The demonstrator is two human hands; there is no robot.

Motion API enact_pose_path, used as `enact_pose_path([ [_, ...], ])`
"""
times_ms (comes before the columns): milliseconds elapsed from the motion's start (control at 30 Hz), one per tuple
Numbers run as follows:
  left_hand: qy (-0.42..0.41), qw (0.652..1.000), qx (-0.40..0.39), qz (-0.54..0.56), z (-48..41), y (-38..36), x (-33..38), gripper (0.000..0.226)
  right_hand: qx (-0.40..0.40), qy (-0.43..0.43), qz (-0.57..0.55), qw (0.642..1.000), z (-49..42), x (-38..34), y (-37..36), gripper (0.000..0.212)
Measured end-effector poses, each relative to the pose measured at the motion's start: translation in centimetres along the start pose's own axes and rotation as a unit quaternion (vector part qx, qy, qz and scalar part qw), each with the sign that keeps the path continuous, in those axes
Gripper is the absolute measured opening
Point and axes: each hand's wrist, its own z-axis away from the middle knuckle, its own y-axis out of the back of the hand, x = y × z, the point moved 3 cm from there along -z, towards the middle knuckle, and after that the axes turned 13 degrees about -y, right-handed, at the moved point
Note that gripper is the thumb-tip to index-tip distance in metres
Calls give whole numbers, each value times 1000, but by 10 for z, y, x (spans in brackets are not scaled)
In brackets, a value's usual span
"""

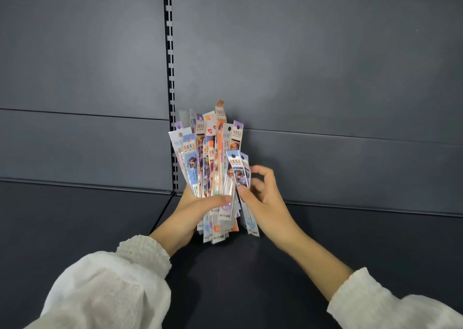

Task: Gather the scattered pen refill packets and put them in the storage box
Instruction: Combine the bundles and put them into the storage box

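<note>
— Gathering step? Holding what, where?
— Left hand (198,207) clutching the upright refill packet bundle (209,168) at frame centre; right hand (260,193) pinching two more packets (240,172) against it.
— Next?
— Probably squaring the bundle, then finding the storage box, not showing anywhere.

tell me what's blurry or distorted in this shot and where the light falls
Head view: the right hand has motion-blurred fingertips; the fanned bundle of printed plastic refill packets in the left hand stays sharp; a soft bright patch lights the dark grey back panel; wide-angle bends the shelf edges.
</note>
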Motion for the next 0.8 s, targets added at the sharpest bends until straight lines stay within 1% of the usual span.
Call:
enact_pose_path([
  [100, -17, 1000, -8, -1, 2, -5, 1, 58, 35, -13, -15, 999, 1, -1, -3, 19],
  [167, -22, 1000, -9, -8, 1, -7, 0, 59, 50, -30, -44, 997, 1, -4, -3, 17],
  [267, -25, 999, -26, -30, 0, -8, -1, 60, 36, -67, -85, 993, -1, -6, -4, 19],
  [333, -29, 997, -46, -45, -2, -9, 0, 63, 17, -91, -90, 992, -3, -6, -6, 23],
  [400, -33, 996, -63, -61, -3, -11, 1, 69, -12, -104, -104, 989, -2, -5, -8, 35],
  [500, -40, 994, -76, -69, -3, -14, 0, 82, -69, -102, -105, 987, 2, -9, -14, 76],
  [533, -40, 993, -80, -71, -3, -15, -1, 85, -84, -98, -100, 987, 3, -11, -17, 86],
  [567, -40, 993, -87, -73, -3, -16, -1, 87, -98, -96, -100, 985, 3, -13, -19, 93],
  [633, -42, 992, -96, -76, -3, -17, -1, 87, -114, -106, -129, 979, 1, -16, -21, 98],
  [667, -43, 991, -99, -78, -3, -16, 0, 86, -123, -112, -152, 974, -1, -17, -20, 96],
  [733, -48, 990, -105, -82, -3, -14, 1, 86, -157, -120, -188, 962, -3, -22, -18, 81],
  [800, -59, 990, -102, -82, -3, -13, 1, 85, -182, -118, -186, 958, -1, -27, -17, 68],
])
